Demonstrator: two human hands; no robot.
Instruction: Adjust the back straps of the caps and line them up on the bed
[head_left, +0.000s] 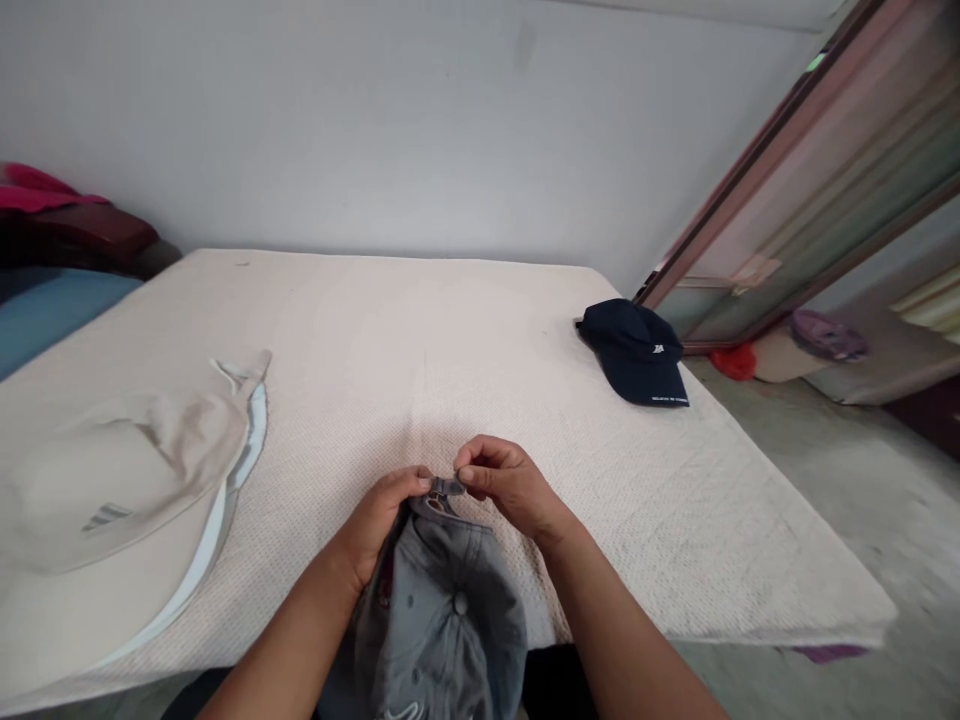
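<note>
A grey baseball cap lies crown up at the near edge of the beige-covered mattress, its button on top. My left hand and my right hand meet above the cap's back. Between their fingertips is the cap's grey adjuster strap. Both hands pinch the strap, and the fingers hide most of it. To the left lies a beige cap with a wide brim. A navy cap with a small white logo sits at the far right of the mattress.
A grey wall rises behind the mattress. Red and blue fabrics lie at the far left. A tall framed mirror leans at the right, near a red object. A concrete floor lies beyond the mattress's right edge.
</note>
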